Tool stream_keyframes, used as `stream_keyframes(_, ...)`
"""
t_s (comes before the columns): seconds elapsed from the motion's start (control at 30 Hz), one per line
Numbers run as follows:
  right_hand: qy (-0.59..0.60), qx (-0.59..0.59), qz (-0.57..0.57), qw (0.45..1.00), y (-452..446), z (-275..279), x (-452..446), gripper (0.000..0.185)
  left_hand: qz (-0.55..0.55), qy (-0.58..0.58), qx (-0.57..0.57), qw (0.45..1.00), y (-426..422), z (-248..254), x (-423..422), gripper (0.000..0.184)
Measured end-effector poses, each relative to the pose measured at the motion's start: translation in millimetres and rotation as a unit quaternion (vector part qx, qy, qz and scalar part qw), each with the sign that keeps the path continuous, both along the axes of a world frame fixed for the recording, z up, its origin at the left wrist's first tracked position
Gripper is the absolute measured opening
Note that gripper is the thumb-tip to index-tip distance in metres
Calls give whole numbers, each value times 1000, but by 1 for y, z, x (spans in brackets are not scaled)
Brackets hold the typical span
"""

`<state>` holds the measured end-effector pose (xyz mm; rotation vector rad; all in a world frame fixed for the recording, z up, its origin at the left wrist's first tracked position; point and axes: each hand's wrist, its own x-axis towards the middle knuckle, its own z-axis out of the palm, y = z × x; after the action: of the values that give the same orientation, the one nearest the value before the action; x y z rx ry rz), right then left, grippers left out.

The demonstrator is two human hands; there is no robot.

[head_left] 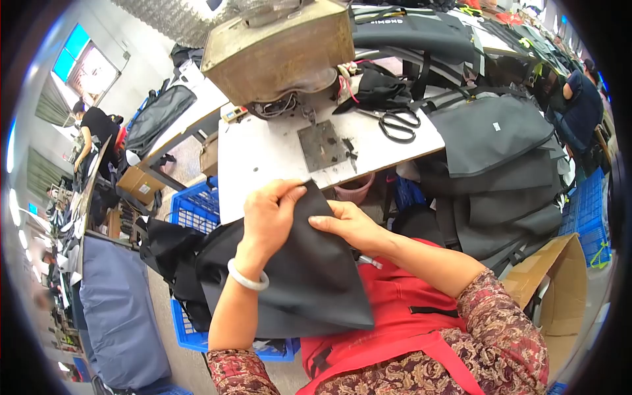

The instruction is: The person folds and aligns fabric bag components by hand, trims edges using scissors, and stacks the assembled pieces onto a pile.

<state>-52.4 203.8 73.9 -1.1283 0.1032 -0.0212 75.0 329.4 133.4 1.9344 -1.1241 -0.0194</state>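
A piece of black fabric (pixel 296 270) hangs from both my hands in front of the red apron (pixel 395 283). My left hand (pixel 270 214), with a white bangle on its wrist, pinches the top edge near a corner. My right hand (pixel 349 227) grips the side edge just to the right, thumb on the near face and fingers hidden behind. Beyond the hands is the white table of a sewing machine (pixel 280 52), with a dark metal plate (pixel 322 146) set in its top.
Black scissors (pixel 398 125) and dark scraps lie on the table. A blue crate (pixel 196 207) stands at the left, more black fabric beside it. Dark bags (pixel 494 138) are piled at the right above a cardboard box (pixel 553 283). Other people work at far left and right.
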Motion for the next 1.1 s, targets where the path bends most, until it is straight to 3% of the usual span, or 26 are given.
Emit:
stream_keyframes(0.07,-9,55,-30,998,-3,2,21,29,28,53,-14,998,-17,4,25,16)
stream_keyframes(0.2,12,121,-76,990,-21,3,61,30,50,37,6,998,-50,0,67,20)
stream_keyframes(0.43,-4,127,-97,987,-48,-3,78,26,26,44,-15,999,-83,-16,90,21)
stream_keyframes(0.77,33,32,-68,997,-71,0,82,31,33,89,-40,995,-90,-15,97,21)
stream_keyframes(0.83,34,-50,-60,996,-67,-7,67,31,1,123,12,992,-69,-16,80,21)
stream_keyframes(0.9,62,-247,-74,964,-63,-7,26,30,-13,132,108,985,-32,-26,62,24)
stream_keyframes(0.97,77,-110,-118,984,-70,-48,-12,29,-6,100,151,983,17,-60,56,28)
stream_keyframes(1.03,128,-141,-199,961,-93,-86,-46,27,47,135,210,967,72,-92,57,27)
stream_keyframes(1.1,161,-45,-208,964,-116,-125,-66,25,74,111,265,955,134,-136,68,26)
